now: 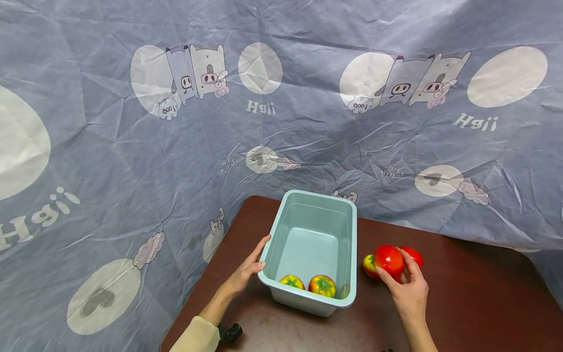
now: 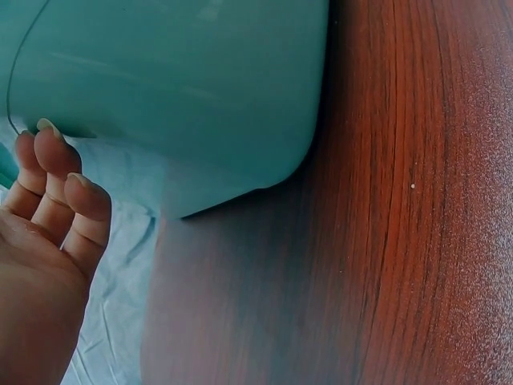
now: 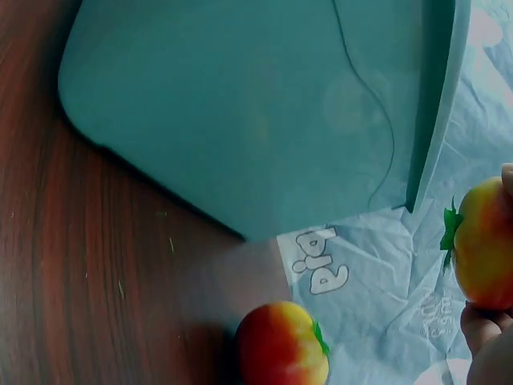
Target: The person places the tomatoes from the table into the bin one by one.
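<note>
A pale blue-green plastic bin (image 1: 312, 302) stands on the table with two red-and-yellow tomatoes at its near end, one on the left (image 1: 292, 281) and one on the right (image 1: 322, 285). My left hand (image 1: 242, 275) holds the bin's left rim; in the left wrist view its curled fingers (image 2: 56, 160) meet the outer wall. To the right of the bin, my right hand (image 1: 410, 288) pinches a tomato (image 1: 389, 259) between thumb and fingers. Its green leafy top shows in the right wrist view. Behind it are a yellow-and-red tomato (image 1: 369, 266) and a red one (image 1: 414, 255), both partly hidden.
The dark wooden table (image 1: 479, 293) extends to the right of the hands. A grey-blue printed cloth (image 1: 308, 122) hangs behind the table and along its left side. A small black device (image 1: 230, 333) is at the left sleeve.
</note>
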Demonstrator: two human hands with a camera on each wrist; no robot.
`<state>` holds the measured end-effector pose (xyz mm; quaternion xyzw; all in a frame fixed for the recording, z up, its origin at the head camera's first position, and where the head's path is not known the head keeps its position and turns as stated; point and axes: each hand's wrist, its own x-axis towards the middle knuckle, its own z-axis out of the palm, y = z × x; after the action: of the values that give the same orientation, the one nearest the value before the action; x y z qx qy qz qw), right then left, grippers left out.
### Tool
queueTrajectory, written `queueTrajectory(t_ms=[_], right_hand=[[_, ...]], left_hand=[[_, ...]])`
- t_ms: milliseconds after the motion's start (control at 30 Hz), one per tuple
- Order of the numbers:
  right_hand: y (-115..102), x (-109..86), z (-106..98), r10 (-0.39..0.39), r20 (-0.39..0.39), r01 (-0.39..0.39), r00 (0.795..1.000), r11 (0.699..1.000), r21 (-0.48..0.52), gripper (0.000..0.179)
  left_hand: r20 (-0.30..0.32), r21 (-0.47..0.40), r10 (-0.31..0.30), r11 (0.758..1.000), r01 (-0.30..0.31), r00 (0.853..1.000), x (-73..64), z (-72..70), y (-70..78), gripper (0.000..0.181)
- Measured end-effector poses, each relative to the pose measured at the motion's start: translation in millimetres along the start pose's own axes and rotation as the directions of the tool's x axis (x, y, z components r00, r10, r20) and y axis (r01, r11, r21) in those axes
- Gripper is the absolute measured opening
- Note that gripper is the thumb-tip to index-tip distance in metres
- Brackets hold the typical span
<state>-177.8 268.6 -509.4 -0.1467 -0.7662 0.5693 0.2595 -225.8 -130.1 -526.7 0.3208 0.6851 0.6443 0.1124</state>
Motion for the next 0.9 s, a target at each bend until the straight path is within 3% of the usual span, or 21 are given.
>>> queueTrajectory(t_ms=[200, 533, 767, 900], right_hand=[[-10, -5.2, 12, 0.018, 0.035, -0.021, 0.999, 0.994, 0.110, 0.071], [-24, -8.9, 22, -0.026, 0.059, 0.019, 0.998, 0.993, 0.115, 0.070], [-35, -12.3, 31, -0.080, 0.134, 0.051, 0.988, 0.977, 0.209, 0.072], [-37, -13.9, 36, -0.102, 0.159, 0.070, 0.982, 0.979, 0.193, 0.072]], left_hand=[[-0.009, -0.011, 0.002, 1.000, -0.002, 1.000, -0.1, 1.5, 0.0, 0.066], [-0.007, -0.010, 0.014, 1.000, -0.014, 1.000, 1.2, 1.6, 1.0, 0.066], [-0.010, -0.031, 0.007, 0.999, -0.007, 1.000, 0.8, 1.8, 1.6, 0.067], [-0.003, -0.034, 0.004, 0.999, -0.005, 1.000, 1.1, 3.1, 2.0, 0.067]])
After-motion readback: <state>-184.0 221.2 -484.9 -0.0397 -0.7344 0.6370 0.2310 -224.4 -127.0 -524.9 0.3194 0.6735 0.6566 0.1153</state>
